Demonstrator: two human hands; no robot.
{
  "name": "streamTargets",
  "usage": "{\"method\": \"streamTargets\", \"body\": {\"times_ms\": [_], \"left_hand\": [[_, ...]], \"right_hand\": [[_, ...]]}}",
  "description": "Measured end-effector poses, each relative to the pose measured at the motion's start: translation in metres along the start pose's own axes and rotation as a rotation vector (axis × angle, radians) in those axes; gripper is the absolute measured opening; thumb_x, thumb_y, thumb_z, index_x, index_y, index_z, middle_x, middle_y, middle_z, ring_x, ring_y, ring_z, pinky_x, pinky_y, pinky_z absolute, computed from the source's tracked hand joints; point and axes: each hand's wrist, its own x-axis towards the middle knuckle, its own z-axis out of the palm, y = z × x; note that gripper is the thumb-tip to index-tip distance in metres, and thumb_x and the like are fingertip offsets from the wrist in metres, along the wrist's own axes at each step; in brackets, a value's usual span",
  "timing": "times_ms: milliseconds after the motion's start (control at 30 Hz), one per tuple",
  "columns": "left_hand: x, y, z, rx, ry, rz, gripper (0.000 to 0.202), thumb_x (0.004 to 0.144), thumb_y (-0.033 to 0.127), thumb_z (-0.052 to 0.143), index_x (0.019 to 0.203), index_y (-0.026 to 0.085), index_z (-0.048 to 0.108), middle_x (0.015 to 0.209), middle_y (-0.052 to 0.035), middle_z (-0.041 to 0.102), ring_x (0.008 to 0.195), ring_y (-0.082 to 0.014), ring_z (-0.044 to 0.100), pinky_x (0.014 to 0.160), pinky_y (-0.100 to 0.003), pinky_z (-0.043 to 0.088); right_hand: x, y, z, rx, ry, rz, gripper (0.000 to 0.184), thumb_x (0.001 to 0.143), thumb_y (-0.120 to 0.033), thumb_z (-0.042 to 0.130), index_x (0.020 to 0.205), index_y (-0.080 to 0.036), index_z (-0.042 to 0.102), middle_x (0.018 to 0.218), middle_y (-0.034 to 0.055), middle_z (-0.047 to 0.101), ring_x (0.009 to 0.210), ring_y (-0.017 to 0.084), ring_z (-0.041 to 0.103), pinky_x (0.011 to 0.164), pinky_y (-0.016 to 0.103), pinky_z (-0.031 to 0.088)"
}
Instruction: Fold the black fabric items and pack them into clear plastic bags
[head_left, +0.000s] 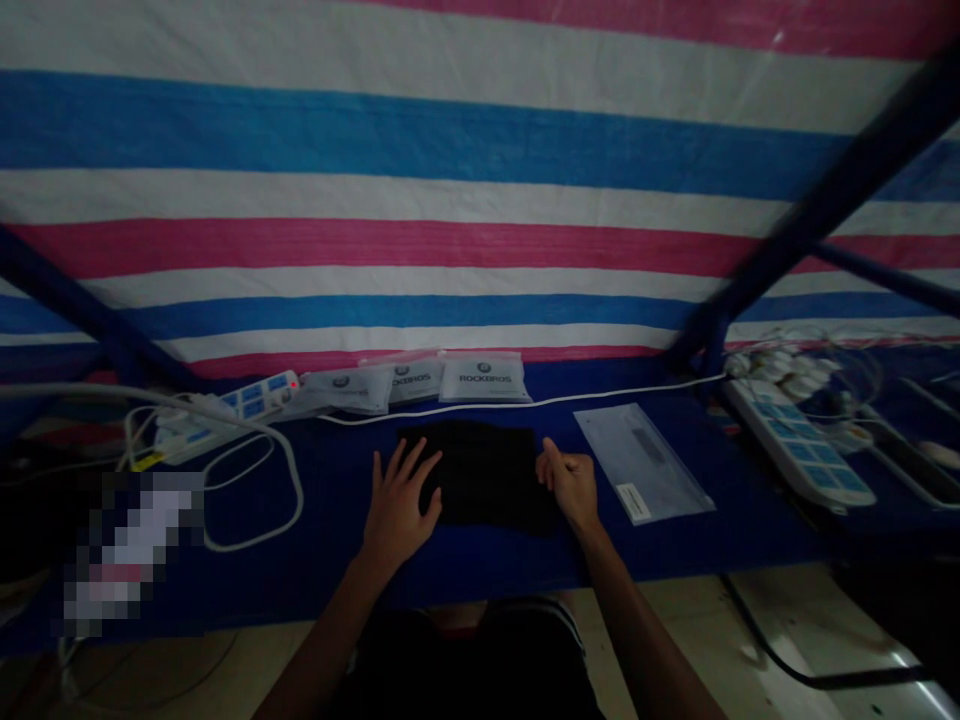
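A flat black cloth (pixel 480 472) lies on the blue table covering (pixel 480 570), in the middle of the view. My left hand (pixel 397 505) rests on its left edge with the fingers spread. At its right edge, my right hand (pixel 571 487) has its fingers bunched and appears to pinch the cloth. To the right of that hand lies a clear plastic sleeve (pixel 642 463) with a white label. Several ROCKBROS packets (pixel 484 378) stand in a row behind the cloth.
A white power strip (pixel 247 410) with blue switches lies at the back left among looped white cable (pixel 251 480). A second power strip (pixel 799 445) lies at the right beside a tangle of white plugs. A striped tarpaulin (pixel 480 200) and dark blue frame bars rise behind.
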Motion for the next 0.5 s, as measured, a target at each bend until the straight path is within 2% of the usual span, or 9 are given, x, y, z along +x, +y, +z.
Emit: {"method": "streamTargets", "body": {"times_ms": [167, 267, 400, 500], "left_hand": [[0.0004, 0.0021, -0.0027, -0.016, -0.021, -0.003, 0.052, 0.099, 0.027, 0.055, 0.151, 0.029, 0.054, 0.168, -0.0048, 0.043, 0.158, -0.0364, 0.033, 0.127, -0.075, 0.017], [0.0001, 0.0036, -0.0041, -0.02, -0.024, -0.008, 0.051, 0.099, 0.026, 0.054, 0.15, 0.029, 0.055, 0.167, -0.0052, 0.044, 0.158, -0.0362, 0.033, 0.127, -0.074, 0.017], [0.0, 0.0044, -0.0038, -0.019, -0.013, -0.004, 0.051, 0.099, 0.026, 0.054, 0.15, 0.028, 0.055, 0.167, -0.0058, 0.045, 0.157, -0.036, 0.033, 0.128, -0.073, 0.018], [0.0003, 0.0035, -0.0025, -0.018, 0.014, 0.014, 0.049, 0.099, 0.026, 0.054, 0.148, 0.026, 0.056, 0.166, -0.0076, 0.045, 0.158, -0.0363, 0.031, 0.128, -0.073, 0.018]], "right_hand": [[-0.0001, 0.0001, -0.0018, 0.042, -0.068, -0.003, 0.061, 0.095, -0.045, 0.054, 0.037, -0.025, 0.058, 0.046, 0.005, 0.06, 0.055, 0.019, 0.062, 0.062, 0.033, 0.05], [-0.0018, 0.0003, -0.0038, 0.049, -0.05, 0.011, 0.058, 0.091, -0.041, 0.055, 0.035, -0.024, 0.059, 0.045, 0.006, 0.059, 0.055, 0.019, 0.062, 0.059, 0.032, 0.049], [-0.0026, -0.0018, -0.0035, 0.059, 0.076, 0.035, 0.064, 0.095, -0.048, 0.052, 0.036, -0.023, 0.057, 0.046, 0.007, 0.061, 0.049, 0.017, 0.061, 0.052, 0.029, 0.047], [-0.0022, -0.0068, -0.0019, 0.069, 0.151, 0.112, 0.064, 0.098, -0.061, 0.048, 0.054, -0.02, 0.067, 0.045, 0.0036, 0.059, 0.035, 0.014, 0.052, 0.039, 0.026, 0.037]]}}
